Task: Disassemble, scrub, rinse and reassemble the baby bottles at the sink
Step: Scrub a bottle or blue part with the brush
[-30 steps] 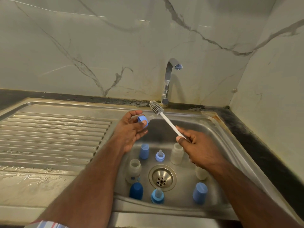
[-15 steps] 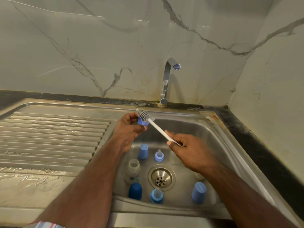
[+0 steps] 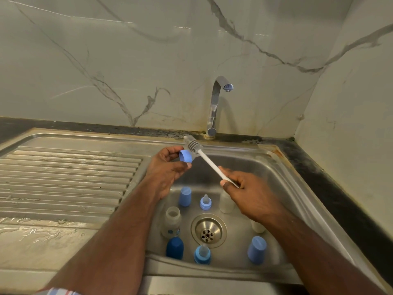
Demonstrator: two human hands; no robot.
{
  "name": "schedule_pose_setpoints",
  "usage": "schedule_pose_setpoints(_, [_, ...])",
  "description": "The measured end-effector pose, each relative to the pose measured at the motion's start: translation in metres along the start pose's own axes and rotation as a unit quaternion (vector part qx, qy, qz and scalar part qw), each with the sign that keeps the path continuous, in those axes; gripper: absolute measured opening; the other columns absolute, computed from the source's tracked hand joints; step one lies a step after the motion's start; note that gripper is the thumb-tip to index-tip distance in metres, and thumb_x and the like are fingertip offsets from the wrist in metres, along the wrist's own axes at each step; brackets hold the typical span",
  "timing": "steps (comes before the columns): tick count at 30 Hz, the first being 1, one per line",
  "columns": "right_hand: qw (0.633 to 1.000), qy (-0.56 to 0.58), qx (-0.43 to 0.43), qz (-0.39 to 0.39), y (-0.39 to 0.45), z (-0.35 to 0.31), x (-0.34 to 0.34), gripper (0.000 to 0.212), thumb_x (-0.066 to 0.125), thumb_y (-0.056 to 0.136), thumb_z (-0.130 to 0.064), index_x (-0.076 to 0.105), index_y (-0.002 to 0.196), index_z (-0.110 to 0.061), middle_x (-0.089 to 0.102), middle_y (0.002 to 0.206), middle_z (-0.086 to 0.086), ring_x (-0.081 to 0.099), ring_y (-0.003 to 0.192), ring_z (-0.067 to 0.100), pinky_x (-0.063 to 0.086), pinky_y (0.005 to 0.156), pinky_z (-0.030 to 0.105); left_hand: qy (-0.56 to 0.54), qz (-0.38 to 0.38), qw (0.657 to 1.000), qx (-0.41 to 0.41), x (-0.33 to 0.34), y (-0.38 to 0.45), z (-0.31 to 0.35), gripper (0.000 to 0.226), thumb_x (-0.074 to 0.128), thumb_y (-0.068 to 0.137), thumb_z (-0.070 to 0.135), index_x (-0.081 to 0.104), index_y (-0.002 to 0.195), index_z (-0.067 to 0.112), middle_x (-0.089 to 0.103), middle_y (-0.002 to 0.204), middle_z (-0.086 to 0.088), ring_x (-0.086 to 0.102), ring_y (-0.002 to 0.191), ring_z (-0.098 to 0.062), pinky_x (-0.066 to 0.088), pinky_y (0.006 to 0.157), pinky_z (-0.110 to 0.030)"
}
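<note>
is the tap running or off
Off. No water falls from the tap spout, and the sink basin below it shows no stream or splash.

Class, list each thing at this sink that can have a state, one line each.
Tap: off.
Drain: unplugged.
Ring: held by left hand.
Brush: held by right hand.
Bottle: upright, uncapped.
Dark cap: upside down.
</note>
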State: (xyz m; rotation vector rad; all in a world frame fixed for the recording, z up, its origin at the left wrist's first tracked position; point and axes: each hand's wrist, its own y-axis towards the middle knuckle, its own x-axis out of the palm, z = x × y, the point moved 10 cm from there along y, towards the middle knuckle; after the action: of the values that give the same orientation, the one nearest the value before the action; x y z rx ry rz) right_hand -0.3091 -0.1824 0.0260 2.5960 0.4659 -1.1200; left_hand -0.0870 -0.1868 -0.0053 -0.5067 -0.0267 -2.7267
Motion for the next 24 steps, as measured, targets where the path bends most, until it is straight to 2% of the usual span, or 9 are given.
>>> schedule_pose_setpoints(2, [1.0, 0.01, -0.007, -0.012, -0.003, -0.004, 0.003, 0.042, 0.052, 0.103, -0.034, 0.049, 0.144, -0.039, 0.063, 0.081, -0.017, 0.053, 0.056, -0.003, 0.037, 0.049, 0.009, -0.04, 0.0, 0.999, -0.006, 0.0, 0.0, -0.001, 0.04, 0.066, 0.083, -0.019, 0.063, 0.112, 0.008, 0.071, 0.115, -0.017, 0.071, 0.104, -0.027, 0.062, 0.08, -0.029])
schedule_pose_setpoints(5, [1.0, -0.02, 0.008, 0.022, 0.005, 0.004, -0.007, 0.044, 0.052, 0.103, -0.034, 0.048, 0.146, -0.035, 0.067, 0.123, -0.013, 0.059, 0.077, 0.0, 0.038, 0.06, 0.008, -0.087, -0.004, 0.996, -0.019, -0.001, -0.002, 0.0, 0.035, 0.065, 0.087, -0.016, 0.061, 0.118, 0.0, 0.07, 0.112, -0.022, 0.073, 0.101, -0.032, 0.062, 0.085, -0.034])
schedule_pose_setpoints(6, [0.999, -0.019, 0.012, 0.03, 0.005, 0.005, -0.01, 0.044, 0.052, 0.103, -0.034, 0.047, 0.147, -0.035, 0.066, 0.124, -0.013, 0.059, 0.078, 0.0, 0.039, 0.061, 0.009, -0.096, -0.005, 0.995, -0.023, -0.002, -0.002, 0.0, 0.033, 0.065, 0.088, -0.013, 0.06, 0.119, -0.001, 0.07, 0.112, -0.023, 0.073, 0.101, -0.034, 0.062, 0.086, -0.036])
schedule_pose_setpoints(9, [1.0, 0.007, -0.009, 0.007, -0.001, -0.001, -0.002, 0.043, 0.053, 0.102, -0.036, 0.048, 0.145, -0.04, 0.068, 0.102, -0.016, 0.056, 0.061, 0.001, 0.04, 0.051, 0.01, -0.123, -0.002, 0.992, -0.039, -0.001, -0.002, 0.0, 0.02, 0.061, 0.096, 0.001, 0.061, 0.116, 0.004, 0.071, 0.113, -0.024, 0.075, 0.097, -0.034, 0.063, 0.081, -0.034])
schedule_pose_setpoints(11, [1.0, -0.004, -0.018, -0.004, -0.003, -0.004, 0.003, 0.043, 0.052, 0.102, -0.036, 0.047, 0.145, -0.041, 0.069, 0.114, -0.015, 0.061, 0.07, 0.002, 0.041, 0.052, 0.01, -0.138, 0.0, 0.989, -0.056, -0.001, -0.003, -0.003, 0.026, 0.062, 0.098, 0.011, 0.061, 0.123, 0.004, 0.07, 0.119, -0.024, 0.074, 0.094, -0.031, 0.063, 0.074, -0.03])
schedule_pose_setpoints(13, [0.999, -0.028, -0.009, 0.014, 0.001, 0.0, -0.001, 0.045, 0.052, 0.102, -0.037, 0.045, 0.146, -0.041, 0.066, 0.127, -0.013, 0.064, 0.087, 0.005, 0.042, 0.061, 0.007, -0.139, 0.011, 0.987, -0.079, -0.004, -0.003, -0.008, 0.034, 0.066, 0.096, 0.016, 0.062, 0.126, 0.001, 0.068, 0.119, -0.027, 0.073, 0.092, -0.028, 0.062, 0.068, -0.027])
schedule_pose_setpoints(16, [0.999, -0.033, -0.008, 0.022, 0.001, -0.004, -0.004, 0.046, 0.051, 0.103, -0.038, 0.042, 0.148, -0.042, 0.067, 0.121, -0.013, 0.063, 0.086, 0.006, 0.043, 0.063, 0.005, -0.135, 0.023, 0.985, -0.108, -0.005, -0.004, -0.015, 0.036, 0.068, 0.096, 0.026, 0.062, 0.122, 0.002, 0.069, 0.105, -0.025, 0.074, 0.077, -0.023, 0.06, 0.059, -0.024])
schedule_pose_setpoints(19, [0.999, -0.025, -0.036, 0.003, -0.005, -0.012, 0.003, 0.045, 0.051, 0.102, -0.039, 0.043, 0.146, -0.043, 0.065, 0.118, -0.019, 0.065, 0.095, 0.009, 0.044, 0.064, 0.005, -0.136, 0.032, 0.982, -0.126, -0.009, -0.002, -0.02, 0.044, 0.065, 0.097, 0.037, 0.062, 0.122, 0.001, 0.071, 0.092, -0.018, 0.072, 0.067, -0.017, 0.058, 0.053, -0.021])
schedule_pose_setpoints(24, [0.998, -0.027, -0.005, 0.049, 0.004, 0.004, -0.017, 0.045, 0.053, 0.102, -0.038, 0.045, 0.146, -0.041, 0.066, 0.126, -0.012, 0.057, 0.082, 0.001, 0.041, 0.07, 0.012, -0.138, 0.028, 0.977, -0.161, -0.009, -0.004, -0.027, 0.047, 0.063, 0.097, 0.044, 0.063, 0.115, 0.001, 0.071, 0.08, -0.014, 0.066, 0.06, -0.013, 0.055, 0.05, -0.018])
